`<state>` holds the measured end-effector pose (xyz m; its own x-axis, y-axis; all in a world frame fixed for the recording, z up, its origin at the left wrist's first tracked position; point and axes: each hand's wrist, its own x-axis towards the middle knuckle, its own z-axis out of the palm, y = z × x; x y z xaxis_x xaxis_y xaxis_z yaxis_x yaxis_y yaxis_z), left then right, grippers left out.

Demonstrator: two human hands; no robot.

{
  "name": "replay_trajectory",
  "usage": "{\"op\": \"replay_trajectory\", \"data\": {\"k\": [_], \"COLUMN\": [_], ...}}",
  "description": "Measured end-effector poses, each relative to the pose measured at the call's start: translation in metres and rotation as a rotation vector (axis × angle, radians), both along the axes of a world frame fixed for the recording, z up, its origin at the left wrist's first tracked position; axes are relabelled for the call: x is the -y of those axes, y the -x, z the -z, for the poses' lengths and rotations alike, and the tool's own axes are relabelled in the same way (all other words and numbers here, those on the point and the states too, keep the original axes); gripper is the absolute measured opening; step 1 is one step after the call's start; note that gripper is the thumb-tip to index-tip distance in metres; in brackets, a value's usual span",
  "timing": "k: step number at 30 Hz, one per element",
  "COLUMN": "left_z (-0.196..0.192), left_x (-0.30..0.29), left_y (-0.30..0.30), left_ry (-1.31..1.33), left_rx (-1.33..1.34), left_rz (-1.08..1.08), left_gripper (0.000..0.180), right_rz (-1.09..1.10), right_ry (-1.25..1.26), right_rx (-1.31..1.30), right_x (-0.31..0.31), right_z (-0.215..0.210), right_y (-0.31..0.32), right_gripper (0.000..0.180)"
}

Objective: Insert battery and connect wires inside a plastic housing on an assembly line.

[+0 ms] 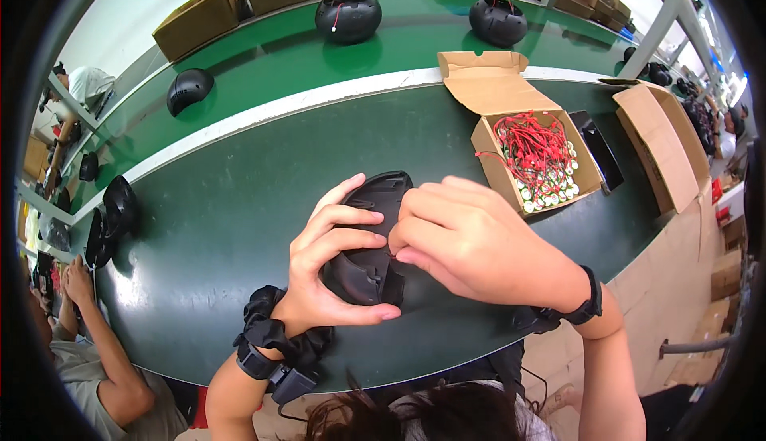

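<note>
My left hand (315, 261) is wrapped round a curved black plastic shell (359, 276), held over the green table just in front of me. Its fingers lie across the shell's face while the thumb braces the lower edge. My right hand (475, 238) is closed in a pinch at the shell's right side. A tiny dark reddish bit shows by those fingertips, too small to name. To the right, an open cardboard box (493, 163) holds several white-green cylindrical cells (550, 195) with a tangle of red wires (533, 147).
A black tray (600, 152) and a tall open carton (658, 142) stand beyond the box. Black shells (120, 206) lie at the left, near another person's hands (77, 281). Past a white rail, round black housings (349, 18) sit on a green belt (267, 66).
</note>
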<state>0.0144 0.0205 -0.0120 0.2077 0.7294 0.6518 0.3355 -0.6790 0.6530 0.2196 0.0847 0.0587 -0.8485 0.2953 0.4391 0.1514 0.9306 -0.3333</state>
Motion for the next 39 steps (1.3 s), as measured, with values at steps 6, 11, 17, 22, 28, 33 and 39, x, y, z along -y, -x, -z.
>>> {"op": "replay_trajectory", "data": {"k": [6, 11, 17, 22, 28, 33, 39], "left_z": [-0.011, -0.015, -0.013, -0.018, -0.013, -0.01, -0.005], "left_x": [0.005, 0.008, 0.021, 0.021, 0.026, 0.023, 0.018], "left_y": [-0.005, -0.014, -0.016, -0.038, -0.033, -0.033, -0.034], "left_ry": [0.002, 0.057, 0.241, 0.098, 0.127, 0.072, -0.01], "left_rx": [-0.087, -0.062, -0.105, -0.156, -0.202, -0.146, -0.191], "left_rz": [-0.008, 0.001, 0.051, 0.097, 0.043, 0.053, 0.044], "left_gripper": [0.056, 0.06, 0.06, 0.05, 0.052, 0.055, 0.073], "right_rz": [-0.082, -0.237, -0.213, -0.036, -0.1, 0.115, 0.227], "right_ry": [-0.199, -0.324, -0.144, -0.001, 0.14, 0.181, 0.826], "right_rx": [0.088, 0.079, -0.054, -0.466, -0.002, 0.229, -0.02], "right_x": [-0.009, -0.004, -0.017, -0.042, -0.021, 0.019, 0.042], "right_z": [-0.016, -0.019, -0.018, -0.03, -0.046, -0.019, 0.024], "right_y": [0.002, 0.017, 0.025, 0.028, -0.006, -0.039, -0.053], "right_gripper": [0.017, 0.015, 0.016, 0.008, 0.017, 0.029, 0.033]}}
